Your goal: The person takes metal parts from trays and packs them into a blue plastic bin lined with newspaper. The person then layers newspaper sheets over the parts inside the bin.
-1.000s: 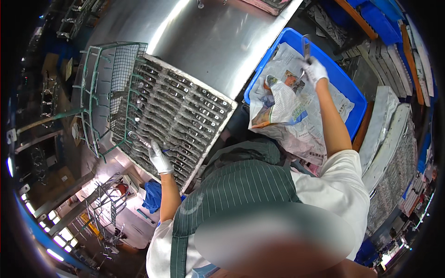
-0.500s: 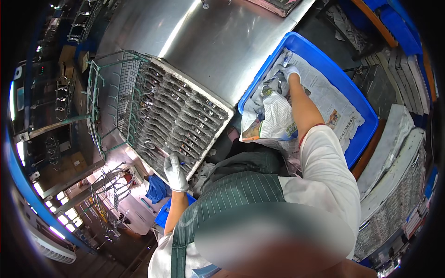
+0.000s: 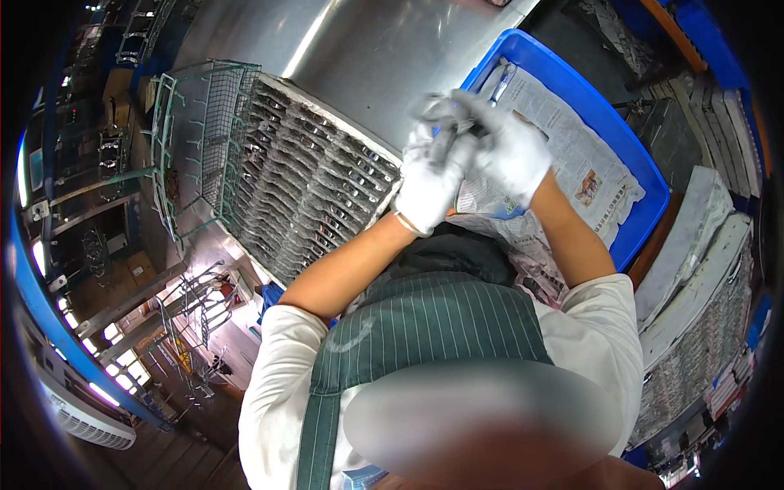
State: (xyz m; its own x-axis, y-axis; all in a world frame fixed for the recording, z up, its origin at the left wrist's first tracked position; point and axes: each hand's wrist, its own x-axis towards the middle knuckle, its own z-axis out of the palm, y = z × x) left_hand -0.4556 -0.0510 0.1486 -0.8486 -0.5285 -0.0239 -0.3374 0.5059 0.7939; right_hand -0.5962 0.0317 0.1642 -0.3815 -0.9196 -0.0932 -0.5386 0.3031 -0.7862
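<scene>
My left hand (image 3: 433, 184) and my right hand (image 3: 516, 159), both in white gloves with grey-stained fingers, meet in front of me over the near left side of a blue plastic bin (image 3: 621, 131). Their fingers curl around a grey, partly shiny piece (image 3: 441, 110), too smeared by motion to tell its kind. Newspaper (image 3: 563, 122) lines the bin, and a slim shiny metal piece (image 3: 504, 83) lies on it near the far left corner. Left of my hands, a white-edged tray (image 3: 327, 113) carries rows of shiny metal pieces (image 3: 322, 180) in dark grey, wavy material.
Beyond the tray and bin stretches a steel tabletop (image 3: 392, 57). A green wire rack (image 3: 208, 139) with hooks stands at the tray's left. White-topped stacked slabs (image 3: 690, 261) rise right of the bin. Crumpled newspaper (image 3: 535, 261) lies by my apron.
My left hand has left the tray's near edge and come right to join my right hand. My right hand has drawn back from inside the bin. The view has shifted slightly.
</scene>
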